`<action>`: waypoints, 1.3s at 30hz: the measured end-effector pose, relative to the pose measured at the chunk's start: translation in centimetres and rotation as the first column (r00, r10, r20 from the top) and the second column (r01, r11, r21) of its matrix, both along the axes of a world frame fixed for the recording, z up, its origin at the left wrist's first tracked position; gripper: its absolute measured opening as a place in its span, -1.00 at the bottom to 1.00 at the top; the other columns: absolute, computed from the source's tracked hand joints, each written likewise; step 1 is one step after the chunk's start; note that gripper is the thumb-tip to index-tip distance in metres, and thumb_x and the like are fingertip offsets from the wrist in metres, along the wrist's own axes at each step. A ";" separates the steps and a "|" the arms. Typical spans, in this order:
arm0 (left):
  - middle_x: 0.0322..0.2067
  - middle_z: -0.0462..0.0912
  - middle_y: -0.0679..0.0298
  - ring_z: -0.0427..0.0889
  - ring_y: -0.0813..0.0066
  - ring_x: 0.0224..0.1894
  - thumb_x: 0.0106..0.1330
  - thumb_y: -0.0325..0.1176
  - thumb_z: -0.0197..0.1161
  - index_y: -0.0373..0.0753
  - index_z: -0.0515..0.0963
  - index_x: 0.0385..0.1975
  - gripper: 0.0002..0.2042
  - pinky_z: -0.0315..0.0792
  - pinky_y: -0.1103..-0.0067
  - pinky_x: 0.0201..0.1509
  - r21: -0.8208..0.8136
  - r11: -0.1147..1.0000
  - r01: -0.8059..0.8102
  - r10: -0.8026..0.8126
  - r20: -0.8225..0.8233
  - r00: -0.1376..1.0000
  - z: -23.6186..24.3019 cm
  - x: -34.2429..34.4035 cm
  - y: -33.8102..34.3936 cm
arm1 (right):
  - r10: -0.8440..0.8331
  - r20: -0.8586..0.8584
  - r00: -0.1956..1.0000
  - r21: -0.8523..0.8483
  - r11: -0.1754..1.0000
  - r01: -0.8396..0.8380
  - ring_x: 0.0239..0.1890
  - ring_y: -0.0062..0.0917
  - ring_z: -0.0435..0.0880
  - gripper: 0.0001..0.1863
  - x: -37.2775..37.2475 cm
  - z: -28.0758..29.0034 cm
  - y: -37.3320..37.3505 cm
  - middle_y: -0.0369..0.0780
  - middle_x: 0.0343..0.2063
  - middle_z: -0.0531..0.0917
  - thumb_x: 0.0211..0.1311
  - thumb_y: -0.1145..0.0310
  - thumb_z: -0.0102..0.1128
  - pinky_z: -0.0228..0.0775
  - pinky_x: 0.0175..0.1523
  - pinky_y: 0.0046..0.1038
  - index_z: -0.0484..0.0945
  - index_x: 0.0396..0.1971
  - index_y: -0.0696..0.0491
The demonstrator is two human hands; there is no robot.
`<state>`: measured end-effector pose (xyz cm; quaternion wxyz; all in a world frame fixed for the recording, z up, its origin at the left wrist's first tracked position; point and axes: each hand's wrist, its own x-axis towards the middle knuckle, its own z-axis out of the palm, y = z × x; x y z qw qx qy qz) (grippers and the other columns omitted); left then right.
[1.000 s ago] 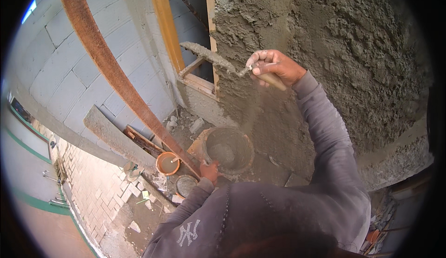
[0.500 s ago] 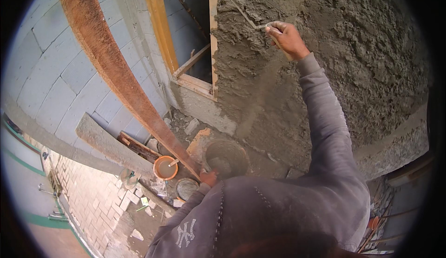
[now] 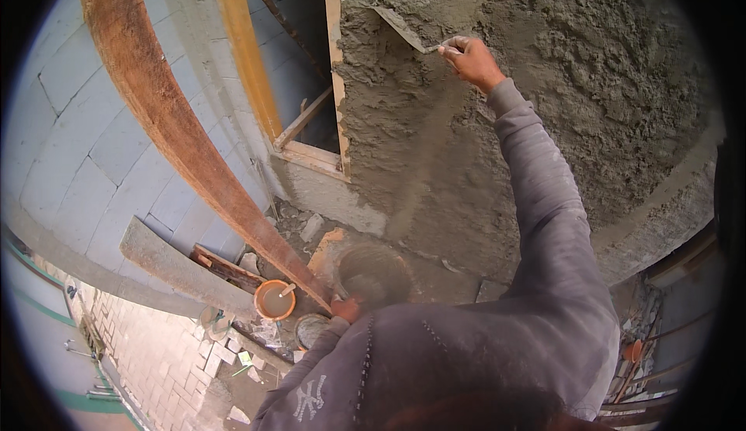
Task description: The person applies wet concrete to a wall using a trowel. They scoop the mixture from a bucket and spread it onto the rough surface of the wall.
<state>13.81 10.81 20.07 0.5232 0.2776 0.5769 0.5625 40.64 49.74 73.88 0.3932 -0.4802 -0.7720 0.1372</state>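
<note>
My right hand (image 3: 472, 64) is closed round the handle of a trowel (image 3: 402, 29), stretched up toward the wall. The trowel's thin blade points up and left against the wet grey mortar (image 3: 435, 144), just right of the window opening. Low in front of my body, my left hand (image 3: 346, 307) is closed at the lower end of a long reddish-brown wooden plank (image 3: 183, 132). The plank slants from there to the upper left. Part of this hand is hidden by my sleeve.
A wooden window frame (image 3: 315, 159) borders the plastered wall. Below it stand a round mortar tub (image 3: 373, 272) and an orange bucket (image 3: 275, 300) with murky liquid. A grey board (image 3: 175, 264) leans by the block wall (image 3: 66, 147). Rubble lies on the ground near the paving (image 3: 148, 345).
The trowel has tilted, so more of its blade's face shows, and its tip sits slightly lower on the wall. The whole view has shifted slightly. My left hand stays at the plank's end.
</note>
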 end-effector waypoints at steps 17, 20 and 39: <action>-0.27 0.73 0.14 0.69 0.29 -0.28 0.12 -0.37 0.41 -0.44 0.52 -0.04 -0.57 0.57 0.37 -0.17 -0.181 0.981 -0.067 0.054 -0.080 0.995 -0.4 0.7 -1.2 | 0.610 -0.139 0.780 0.005 0.788 -0.616 -0.38 -0.65 0.66 -0.66 -1.2 8.5 -8.8 -0.25 -0.35 0.72 0.37 0.20 0.41 0.52 -0.26 -0.52 0.68 -0.04 0.13; -0.34 0.71 0.16 0.69 0.23 -0.25 0.29 -0.44 0.23 -0.24 0.62 -0.21 -0.87 0.50 0.37 -0.10 0.009 0.999 -0.041 0.039 -0.539 0.842 -4.6 0.8 -2.7 | 0.775 -0.348 0.527 -0.119 0.521 -0.845 -0.43 -0.64 0.66 -0.69 -5.2 7.3 -6.1 -0.25 -0.37 0.71 0.40 0.20 0.37 0.55 -0.32 -0.53 0.67 -0.07 0.13; -0.10 0.64 0.18 0.68 0.30 -0.26 0.21 -0.54 0.24 -0.18 0.27 0.41 -0.32 0.64 0.38 -0.55 -0.099 0.990 -0.104 0.116 0.118 0.986 11.8 9.3 -0.8 | 0.208 -0.150 0.967 -0.923 0.320 -0.212 -0.32 -0.55 0.65 -0.78 12.5 -24.7 -24.9 -0.21 -0.30 0.65 0.40 0.35 0.18 0.59 -0.23 -0.43 0.60 -0.15 0.21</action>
